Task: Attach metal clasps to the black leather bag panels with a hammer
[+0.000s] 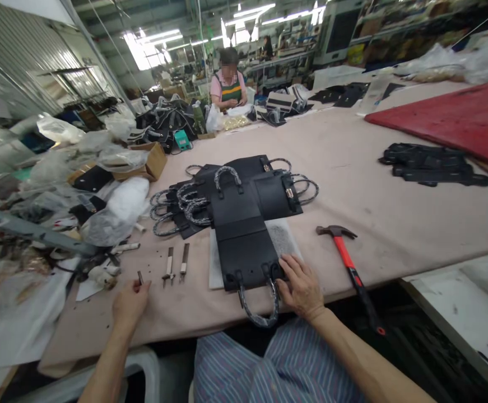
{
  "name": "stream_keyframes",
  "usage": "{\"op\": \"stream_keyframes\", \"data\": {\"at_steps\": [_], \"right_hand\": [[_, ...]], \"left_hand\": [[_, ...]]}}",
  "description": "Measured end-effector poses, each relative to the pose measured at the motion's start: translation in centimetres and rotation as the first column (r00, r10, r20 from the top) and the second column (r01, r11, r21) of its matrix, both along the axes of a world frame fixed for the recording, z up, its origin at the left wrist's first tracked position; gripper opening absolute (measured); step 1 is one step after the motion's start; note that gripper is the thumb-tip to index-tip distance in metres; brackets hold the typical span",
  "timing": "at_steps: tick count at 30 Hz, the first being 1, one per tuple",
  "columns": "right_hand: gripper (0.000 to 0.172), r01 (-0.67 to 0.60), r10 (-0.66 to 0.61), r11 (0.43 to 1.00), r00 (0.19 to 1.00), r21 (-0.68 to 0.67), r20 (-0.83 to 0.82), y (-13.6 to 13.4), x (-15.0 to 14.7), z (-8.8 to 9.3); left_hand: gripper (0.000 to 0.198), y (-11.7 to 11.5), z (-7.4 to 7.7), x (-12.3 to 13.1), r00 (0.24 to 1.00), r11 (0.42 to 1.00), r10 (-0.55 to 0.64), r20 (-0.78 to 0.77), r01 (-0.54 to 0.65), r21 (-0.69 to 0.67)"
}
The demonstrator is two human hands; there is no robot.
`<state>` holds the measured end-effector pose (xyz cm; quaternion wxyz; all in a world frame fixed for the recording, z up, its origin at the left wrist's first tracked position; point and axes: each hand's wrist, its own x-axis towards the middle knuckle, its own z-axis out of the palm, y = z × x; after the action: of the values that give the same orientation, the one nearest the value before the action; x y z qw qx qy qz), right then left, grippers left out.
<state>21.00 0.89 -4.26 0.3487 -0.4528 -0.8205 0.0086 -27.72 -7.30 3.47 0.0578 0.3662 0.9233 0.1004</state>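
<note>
A flat black bag panel point(244, 246) lies in front of me, its lower part over a pale slab point(283, 238). One handle in clear plastic wrap point(260, 319) loops off its near end, past the table edge. My right hand point(302, 286) grips the panel's near right corner, thumb and fingers around the handle's base. My left hand point(130, 302) is closed at the table's left, pinching a short dark metal pin-like tool point(140, 277). Two metal prong-ended tools with white-wrapped shanks point(170, 266) lie between that hand and the panel.
A claw hammer with a red and black handle point(347, 257) lies at right, its grip past the edge. More black bag pieces point(277, 196) pile behind the panel. Black strips point(432, 165) and a red board point(449, 117) lie far right. A person point(229, 84) sits across the table.
</note>
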Motion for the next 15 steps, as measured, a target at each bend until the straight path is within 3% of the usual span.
{"op": "stream_keyframes", "data": {"at_steps": [4, 6, 8, 10, 12, 15], "right_hand": [[0.048, 0.011, -0.011, 1.000, 1.000, -0.020, 0.003, 0.0, 0.0, 0.2], [0.049, 0.017, -0.017, 1.000, 1.000, -0.024, 0.003, -0.1, 0.0, 0.2], [0.049, 0.014, -0.014, 1.000, 1.000, -0.018, 0.003, -0.1, 0.0, 0.2], [0.049, 0.007, -0.007, 1.000, 1.000, -0.013, -0.001, -0.1, 0.0, 0.1], [0.049, 0.001, -0.001, 1.000, 1.000, -0.013, -0.011, -0.1, 0.1, 0.1], [0.049, -0.015, 0.014, 1.000, 0.999, -0.027, -0.038, 0.0, 0.2, 0.4]], "left_hand": [[0.044, -0.3, -0.2, 0.0, 0.997, 0.991, -0.004, -0.072, -0.006, -0.136], [0.045, -0.4, -0.1, 1.8, 0.981, 0.997, -0.057, -0.184, 0.047, -0.059], [0.042, -0.3, -0.2, 4.9, 0.944, 0.977, -0.172, -0.280, 0.199, 0.071], [0.035, -0.1, -0.6, 8.9, 0.901, 0.902, -0.327, -0.287, 0.388, 0.190], [0.028, 0.3, -1.3, 13.3, 0.839, 0.790, -0.485, -0.248, 0.542, 0.287], [0.022, 1.0, -2.7, 19.4, 0.762, 0.664, -0.617, -0.197, 0.638, 0.390]]}}
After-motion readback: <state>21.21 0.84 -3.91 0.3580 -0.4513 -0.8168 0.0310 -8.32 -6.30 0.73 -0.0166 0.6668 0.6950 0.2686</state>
